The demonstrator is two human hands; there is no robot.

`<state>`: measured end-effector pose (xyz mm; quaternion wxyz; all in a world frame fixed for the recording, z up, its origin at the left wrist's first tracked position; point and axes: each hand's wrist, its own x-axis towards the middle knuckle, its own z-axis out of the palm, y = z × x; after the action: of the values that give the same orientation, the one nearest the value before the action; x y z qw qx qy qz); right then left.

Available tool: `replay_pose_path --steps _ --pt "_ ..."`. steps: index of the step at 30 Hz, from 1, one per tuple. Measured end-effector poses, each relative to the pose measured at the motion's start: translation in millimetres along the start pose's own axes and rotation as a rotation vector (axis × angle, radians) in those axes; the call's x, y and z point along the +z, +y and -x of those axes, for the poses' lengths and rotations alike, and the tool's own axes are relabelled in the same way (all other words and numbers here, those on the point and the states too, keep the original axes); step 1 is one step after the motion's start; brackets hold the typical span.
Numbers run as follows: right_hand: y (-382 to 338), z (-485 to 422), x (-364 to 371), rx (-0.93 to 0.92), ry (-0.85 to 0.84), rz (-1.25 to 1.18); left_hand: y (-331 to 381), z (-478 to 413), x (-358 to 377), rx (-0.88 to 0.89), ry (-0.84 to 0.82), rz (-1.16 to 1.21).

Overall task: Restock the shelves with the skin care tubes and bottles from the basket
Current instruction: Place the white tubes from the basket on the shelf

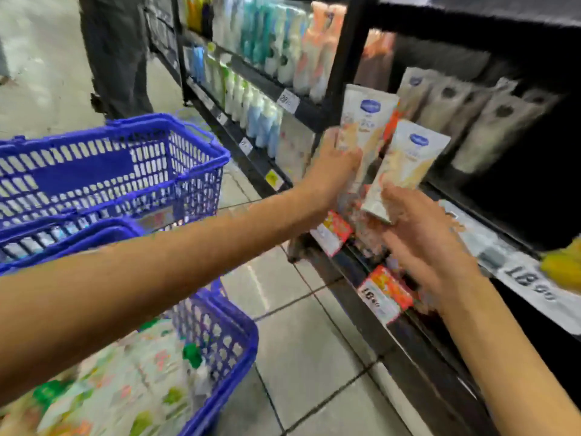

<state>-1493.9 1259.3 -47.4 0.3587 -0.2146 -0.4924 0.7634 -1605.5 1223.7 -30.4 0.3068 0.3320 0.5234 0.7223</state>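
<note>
- One white tube (367, 121) with a blue mark near its top is held in the left hand (338, 166). The fingers (330, 136) are curled round its lower part.
- A second white tube (408, 158) of the same kind is held in the right hand (424, 240). Its bottom end is pinched by the fingers (397, 196).
- Both tubes are held up in front of the black shelves (314, 116), just beside each other. The second one is a little lower and to the right.
- More white tubes (490, 127) are seen in a row at the back of the shelf, behind the two held ones.
- Red and white price tags (382, 294) are stuck along the shelf edges below the hands.
- A blue basket (226, 338) is seen under the left arm, on the left side. It is filled with light packs (132, 372), some with green bits. The picture is too blurry to tell what each one is.
- Another blue basket (141, 158) is seen behind it, higher up in the picture.
- Rows of white, blue and green bottles (261, 111) are lined up on the shelves farther down the aisle.
- A person in dark clothes (116, 51) is seen standing on the tiled floor (301, 341) at the far end.
</note>
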Motion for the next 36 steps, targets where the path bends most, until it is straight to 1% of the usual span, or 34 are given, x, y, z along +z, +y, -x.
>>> replay_pose_path --steps 2,3,5,7,9,12,13,15,17,23,27,31,36 --pt "-15 2 -8 -0.074 0.048 0.023 7 -16 26 0.109 0.046 -0.112" --pt "-20 3 -13 -0.111 0.083 0.055 11 -21 36 0.148 0.078 -0.122" --pt "-26 6 -24 -0.172 0.146 0.165 10 -29 48 0.188 0.166 -0.098" --pt "-28 6 -34 -0.222 0.199 0.313 1 -33 49 0.178 0.260 -0.042" --pt "-33 -1 -42 -0.302 0.301 0.460 -11 -36 44 0.164 0.223 -0.040" --pt "-47 -28 -49 -0.395 0.513 0.652 -21 -42 29 0.175 0.051 -0.134" --pt "-51 -39 -52 -0.395 0.583 0.724 -22 -44 24 0.156 0.001 -0.128" --pt "-54 -64 -59 -0.377 0.679 0.862 -26 -49 15 0.123 -0.046 -0.089" --pt "-51 -86 -67 -0.322 0.699 0.942 -32 -53 9 0.117 -0.044 -0.071" --pt "-56 -123 -84 -0.198 0.783 1.028 -36 -68 15 0.095 -0.010 0.068" --pt "-52 -120 -93 -0.236 0.814 1.003 -36 -72 31 0.031 -0.050 0.145" --pt "-50 -124 -97 -0.223 0.844 0.995 -41 -77 38 0.004 -0.051 0.164" --pt "-49 -124 -95 -0.261 0.841 0.968 -49 -81 39 -0.053 -0.044 0.175"
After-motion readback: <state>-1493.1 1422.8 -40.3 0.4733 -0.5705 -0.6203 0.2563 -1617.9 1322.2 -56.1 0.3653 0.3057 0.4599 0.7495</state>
